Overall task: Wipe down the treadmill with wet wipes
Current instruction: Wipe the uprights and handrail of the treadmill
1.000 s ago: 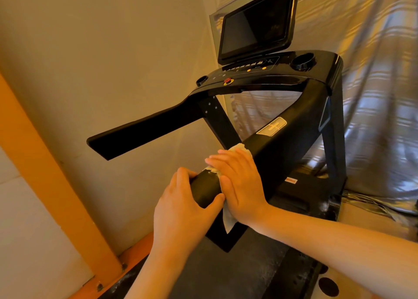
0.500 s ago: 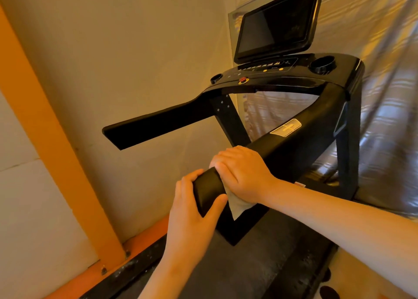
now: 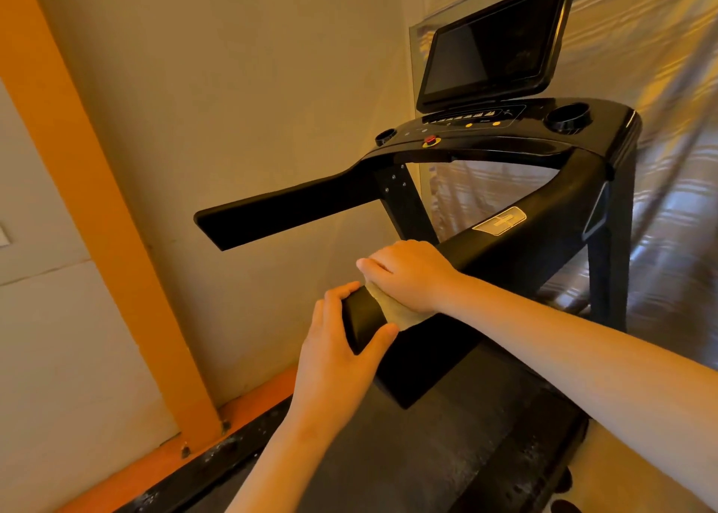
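Note:
A black treadmill fills the view, with its right handrail (image 3: 516,248) running from the console toward me. My left hand (image 3: 342,349) grips the near end of that handrail, fingers on top and thumb on the right side. Just beyond it, my right hand (image 3: 408,275) curls over the rail and presses a white wet wipe (image 3: 392,310) against it. Only a strip of the wipe shows below the palm. The left handrail (image 3: 287,213) sticks out free to the left.
The console (image 3: 485,128) carries a dark screen (image 3: 493,42), a red stop button (image 3: 430,139) and two cup holders. The belt deck (image 3: 408,454) lies below my arms. A beige wall with an orange beam (image 3: 89,186) stands at the left, shiny plastic sheeting (image 3: 668,163) at the right.
My right hand has curled tighter round the handrail with the wipe, so less of the wipe hangs below. My left hand keeps its grip on the rail end. The view has shifted left.

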`<state>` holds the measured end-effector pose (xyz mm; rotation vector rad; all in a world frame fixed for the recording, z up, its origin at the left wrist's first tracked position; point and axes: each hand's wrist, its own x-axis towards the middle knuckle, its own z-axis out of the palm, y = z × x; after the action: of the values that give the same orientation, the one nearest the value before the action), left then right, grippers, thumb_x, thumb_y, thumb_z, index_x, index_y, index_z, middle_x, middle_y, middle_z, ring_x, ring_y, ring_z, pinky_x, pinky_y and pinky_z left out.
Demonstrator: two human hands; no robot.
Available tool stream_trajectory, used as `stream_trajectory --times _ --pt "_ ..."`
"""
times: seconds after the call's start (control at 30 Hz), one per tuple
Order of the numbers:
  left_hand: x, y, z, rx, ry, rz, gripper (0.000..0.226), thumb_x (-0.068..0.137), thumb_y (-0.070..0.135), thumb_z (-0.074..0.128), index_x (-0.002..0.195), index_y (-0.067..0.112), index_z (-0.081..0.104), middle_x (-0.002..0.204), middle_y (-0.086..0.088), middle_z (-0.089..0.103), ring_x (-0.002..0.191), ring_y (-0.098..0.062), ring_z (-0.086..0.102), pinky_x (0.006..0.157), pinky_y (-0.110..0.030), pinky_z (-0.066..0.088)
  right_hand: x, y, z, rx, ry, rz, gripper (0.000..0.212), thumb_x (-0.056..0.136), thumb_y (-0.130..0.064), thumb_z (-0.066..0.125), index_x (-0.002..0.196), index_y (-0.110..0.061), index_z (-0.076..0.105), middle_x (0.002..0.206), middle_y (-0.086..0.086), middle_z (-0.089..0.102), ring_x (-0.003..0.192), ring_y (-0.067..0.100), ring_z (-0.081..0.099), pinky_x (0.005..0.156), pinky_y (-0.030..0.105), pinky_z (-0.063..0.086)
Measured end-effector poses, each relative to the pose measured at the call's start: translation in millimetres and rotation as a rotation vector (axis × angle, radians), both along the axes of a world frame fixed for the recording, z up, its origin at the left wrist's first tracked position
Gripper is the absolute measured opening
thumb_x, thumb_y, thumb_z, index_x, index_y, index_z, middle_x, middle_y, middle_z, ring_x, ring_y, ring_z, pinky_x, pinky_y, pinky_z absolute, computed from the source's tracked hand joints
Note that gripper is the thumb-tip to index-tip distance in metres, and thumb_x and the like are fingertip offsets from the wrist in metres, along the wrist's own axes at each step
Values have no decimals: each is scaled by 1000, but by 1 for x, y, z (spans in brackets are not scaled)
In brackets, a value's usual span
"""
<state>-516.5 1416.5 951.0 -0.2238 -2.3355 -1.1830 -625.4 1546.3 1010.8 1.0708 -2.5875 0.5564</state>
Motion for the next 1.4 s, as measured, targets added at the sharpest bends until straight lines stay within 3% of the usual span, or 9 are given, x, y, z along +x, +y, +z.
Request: stream_trajectory --times 0.2,0.33,0.53,0.63,0.77,1.0,1.1,1.23,1.4 --pt "-3 1 -1 -30 27 31 63 71 59 56 127 43 33 125 14 48 104 0 52 75 -6 45 10 2 -62 -489 554 -11 45 101 -34 31 98 -18 73 95 -2 71 89 10 62 84 26 48" --pt "-3 -2 -2 -36 32 34 69 70 59 55 132 36 36 127 11 48 108 -4 52 81 -12 47 10 3 -71 -466 633 0 42 101 -32 32 111 -14 69 107 3 70 100 15 61 94 29 44" --pt "0 0 -2 -37 20 27 70 71 60 53 134 36 36 124 10 49 108 -8 55 85 -19 51 8 3 -25 -84 364 110 46 96 -36 22 75 -17 58 65 -4 54 59 11 48 54 28 34" --pt "0 0 0 -26 11 29 73 71 60 53 137 33 35 124 8 50 110 -10 55 89 -26 54 5 -6 4 203 85 99 40 105 -31 24 78 -18 50 73 0 49 68 13 46 57 28 29" --pt "2 1 -1 -1 4 22 75 68 65 52 134 33 37 121 8 52 108 -10 57 87 -30 56 7 -17 21 177 -176 61 44 106 -35 24 72 -18 45 76 4 46 72 14 45 63 28 32" --pt "1 2 -1 11 17 23 69 69 63 55 130 36 38 120 10 51 105 -7 57 78 -18 53 9 -11 -23 -565 295 -16 48 98 -36 34 57 -17 52 50 -8 44 47 11 44 46 15 30" --pt "1 2 -2 6 31 31 67 71 60 56 130 36 37 123 10 50 103 -4 56 74 -11 49 6 -10 -41 -648 434 -9 49 96 -35 34 66 -11 65 58 -1 59 52 13 54 46 21 39" --pt "0 0 -3 -18 53 34 66 72 56 57 131 34 37 126 8 51 104 -4 54 76 -9 47 10 -1 -71 -602 594 18 45 101 -34 32 102 -14 72 100 2 72 94 13 64 86 26 50" --pt "-1 -2 -4 -39 49 29 68 71 60 55 131 35 36 128 8 50 109 -8 55 74 -9 49 16 -1 -99 -638 618 -2 47 103 -38 24 135 -16 50 138 2 52 133 19 45 114 41 31"
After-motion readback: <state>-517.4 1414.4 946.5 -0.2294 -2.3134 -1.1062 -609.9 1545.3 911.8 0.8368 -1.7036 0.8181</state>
